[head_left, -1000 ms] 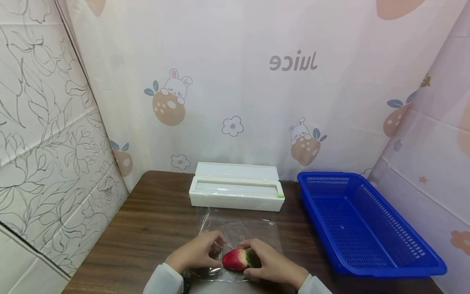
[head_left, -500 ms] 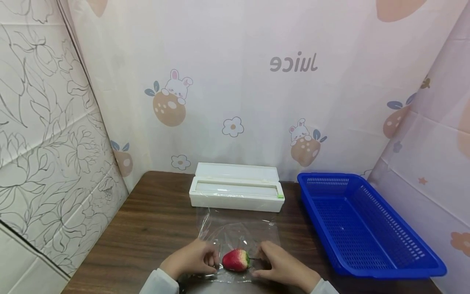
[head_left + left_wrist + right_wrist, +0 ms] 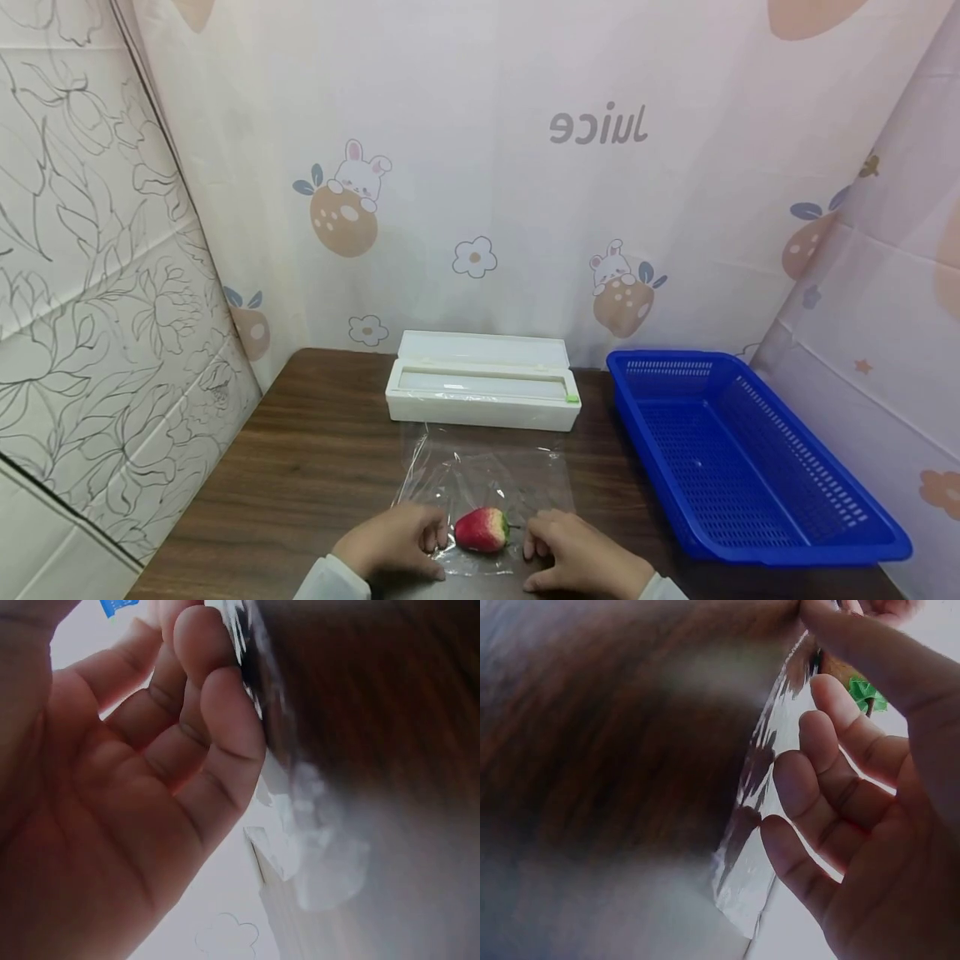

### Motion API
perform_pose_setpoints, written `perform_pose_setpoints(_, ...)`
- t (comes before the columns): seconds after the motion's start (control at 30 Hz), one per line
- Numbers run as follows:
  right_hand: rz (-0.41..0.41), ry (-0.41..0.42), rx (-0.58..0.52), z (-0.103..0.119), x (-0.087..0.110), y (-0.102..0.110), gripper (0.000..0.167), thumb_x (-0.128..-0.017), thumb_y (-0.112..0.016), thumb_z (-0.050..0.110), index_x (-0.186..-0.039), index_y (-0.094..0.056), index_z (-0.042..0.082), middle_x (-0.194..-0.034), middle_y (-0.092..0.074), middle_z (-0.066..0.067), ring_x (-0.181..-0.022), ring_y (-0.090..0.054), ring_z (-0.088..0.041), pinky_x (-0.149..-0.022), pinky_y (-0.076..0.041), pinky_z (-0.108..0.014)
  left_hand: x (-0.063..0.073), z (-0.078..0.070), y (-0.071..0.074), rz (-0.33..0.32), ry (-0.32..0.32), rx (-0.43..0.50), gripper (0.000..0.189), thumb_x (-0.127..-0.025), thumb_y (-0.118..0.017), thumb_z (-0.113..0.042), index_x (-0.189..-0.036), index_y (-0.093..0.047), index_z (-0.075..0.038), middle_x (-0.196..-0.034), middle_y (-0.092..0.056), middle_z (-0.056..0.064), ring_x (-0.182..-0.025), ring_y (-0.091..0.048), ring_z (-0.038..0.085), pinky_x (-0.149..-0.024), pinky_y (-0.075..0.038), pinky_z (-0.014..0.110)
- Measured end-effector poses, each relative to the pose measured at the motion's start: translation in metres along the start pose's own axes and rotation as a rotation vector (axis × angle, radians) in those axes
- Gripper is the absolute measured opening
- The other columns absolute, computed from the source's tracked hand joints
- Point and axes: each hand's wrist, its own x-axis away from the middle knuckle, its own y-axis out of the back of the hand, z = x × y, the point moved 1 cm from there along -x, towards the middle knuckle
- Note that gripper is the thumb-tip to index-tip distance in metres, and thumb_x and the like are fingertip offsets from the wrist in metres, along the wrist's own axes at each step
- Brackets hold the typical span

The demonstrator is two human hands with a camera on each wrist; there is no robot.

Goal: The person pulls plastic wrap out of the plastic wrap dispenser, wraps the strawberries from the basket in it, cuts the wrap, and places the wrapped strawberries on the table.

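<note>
A red fruit (image 3: 481, 530) with a yellowish end, green leaves (image 3: 868, 694) and a thin stem lies on its side on a sheet of clear cling film (image 3: 525, 479). My left hand (image 3: 396, 540) is just left of the fruit, fingers loosely bent, thumb apart from them. In the left wrist view its fingertips (image 3: 232, 712) are right at the film's edge. To the right of the stem is my right hand (image 3: 581, 552), also loosely bent with thumb and fingers apart. The right wrist view shows its fingertips (image 3: 795, 784) against the shiny film. Neither hand holds the fruit.
A white cling film dispenser (image 3: 483, 410) with its lid raised stands behind the sheet, which runs out from its front. At the right sits a blue plastic basket (image 3: 675, 508). Both are on a dark wooden table (image 3: 300, 467) against a patterned curtain (image 3: 525, 208).
My right hand has let go of the fruit's stem end and drawn away to the right. The left hand has shifted slightly left and lower. The fruit has stayed in place.
</note>
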Motion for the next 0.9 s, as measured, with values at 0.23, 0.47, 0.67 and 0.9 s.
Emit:
perform_pose_setpoints(0.23, -0.022, 0.04, 0.015, -0.0007, -0.0015, -0.0019, 0.019, -0.082, -0.082, 0.027, -0.082, -0.063, 0.028, -0.078, -0.049, 0.022, -0.073, -0.045, 0.007, -0.064, -0.038, -0.01, -0.0017, 0.0019, 0.0018, 0.006, -0.047, 0.023, 0.018, -0.077, -0.083, -0.006, -0.077, -0.067, -0.015, -0.067, -0.053, -0.019, -0.062, -0.05, -0.008, -0.057, -0.047, 0.013)
perform_pose_setpoints(0.47, -0.04, 0.073, 0.094, 0.0008, -0.0022, -0.0027, 0.021, -0.082, -0.08, 0.025, -0.075, -0.061, 0.032, -0.075, -0.047, 0.026, -0.073, -0.039, 0.01, -0.064, -0.033, -0.011, -0.0014, 0.0017, 0.0012, -0.011, -0.105, -0.067, 0.017, -0.081, -0.078, -0.009, -0.07, -0.067, -0.016, -0.063, -0.051, -0.022, -0.058, -0.046, -0.012, -0.052, -0.043, 0.009)
perform_pose_setpoints(0.67, -0.051, 0.078, 0.15, 0.0021, -0.0031, -0.003, 0.024, -0.08, -0.078, 0.022, -0.073, -0.057, 0.032, -0.073, -0.043, 0.025, -0.071, -0.036, 0.008, -0.064, -0.032, -0.012, -0.001, 0.0014, 0.0013, -0.007, -0.088, -0.086, 0.017, -0.083, -0.075, -0.013, -0.071, -0.065, -0.019, -0.065, -0.049, -0.023, -0.059, -0.045, -0.01, -0.053, -0.041, 0.01)
perform_pose_setpoints(0.9, -0.061, 0.083, 0.161, 0.0015, -0.003, -0.0035, 0.025, -0.076, -0.077, 0.019, -0.073, -0.055, 0.031, -0.074, -0.04, 0.023, -0.07, -0.034, 0.007, -0.065, -0.032, -0.012, 0.0, 0.0021, 0.0022, -0.008, -0.075, -0.031, 0.016, -0.084, -0.071, -0.009, -0.074, -0.063, -0.019, -0.066, -0.049, -0.021, -0.06, -0.045, -0.009, -0.053, -0.043, 0.012)
